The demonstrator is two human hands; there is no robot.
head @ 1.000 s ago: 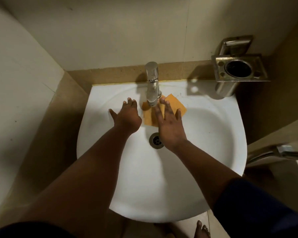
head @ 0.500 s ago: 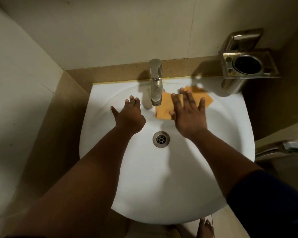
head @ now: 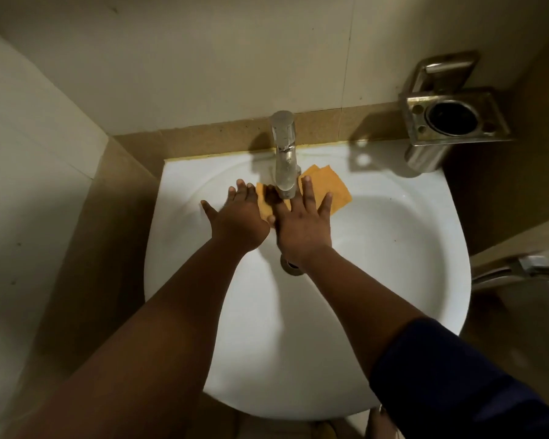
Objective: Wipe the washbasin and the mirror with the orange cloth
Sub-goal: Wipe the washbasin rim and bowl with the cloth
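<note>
The white washbasin [head: 393, 248] fills the middle of the view. An orange cloth [head: 338, 193] lies flat on the basin's back slope, under the spout of the chrome tap [head: 284, 153]. My right hand [head: 301, 223] presses flat on the cloth with its fingers spread, covering the cloth's middle. My left hand [head: 238, 220] rests open on the basin just left of the cloth, its fingertips near the cloth's left edge. No mirror is in view.
The drain [head: 290, 267] shows partly under my right wrist. A steel holder [head: 454, 118] is fixed to the wall at the back right. Another steel fitting [head: 520, 269] sticks out at the right edge. Tiled walls close in the left and back.
My right hand has slid the cloth leftward, from right of the tap to under the spout. My left hand has stayed in about the same place.
</note>
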